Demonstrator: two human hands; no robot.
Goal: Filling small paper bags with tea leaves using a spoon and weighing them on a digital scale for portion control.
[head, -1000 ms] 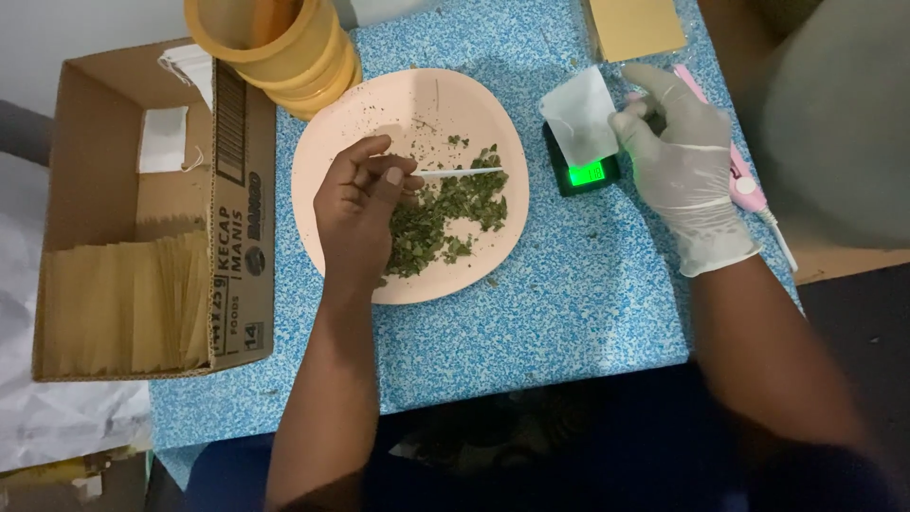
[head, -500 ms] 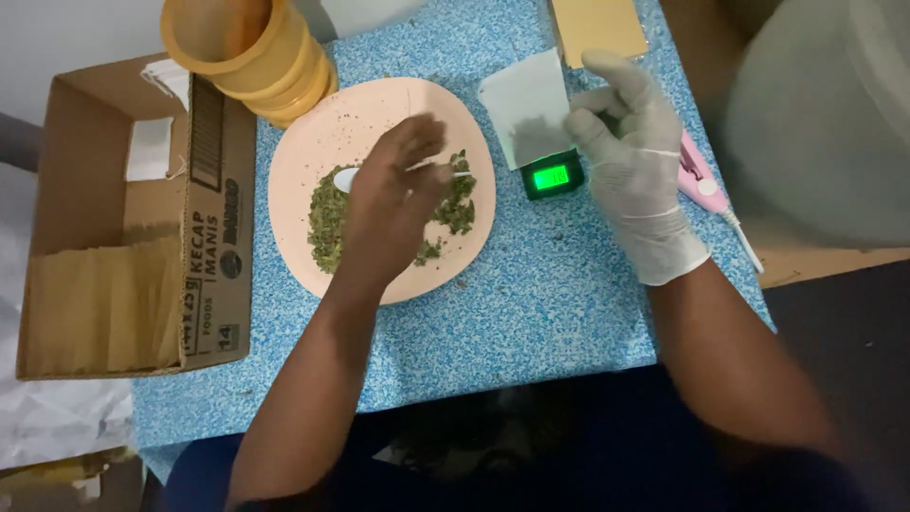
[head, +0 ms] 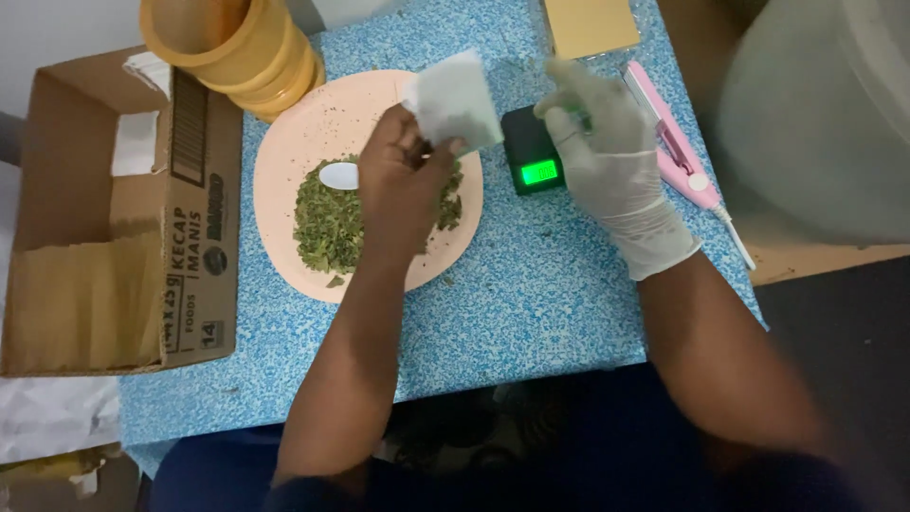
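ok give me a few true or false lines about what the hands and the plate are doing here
1. The left hand holds a white paper sachet above the pink plate. True.
2. The right hand is bare. False: it wears a white glove.
3. A white spoon lies on the green dried leaves. True.
4. The scale display glows red. False: it glows green.
5. The cardboard box sits right of the plate. False: left.

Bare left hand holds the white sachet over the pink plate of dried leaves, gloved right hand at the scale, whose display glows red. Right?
Not quite: the head view shows the scale display glowing green, not red. The rest holds.
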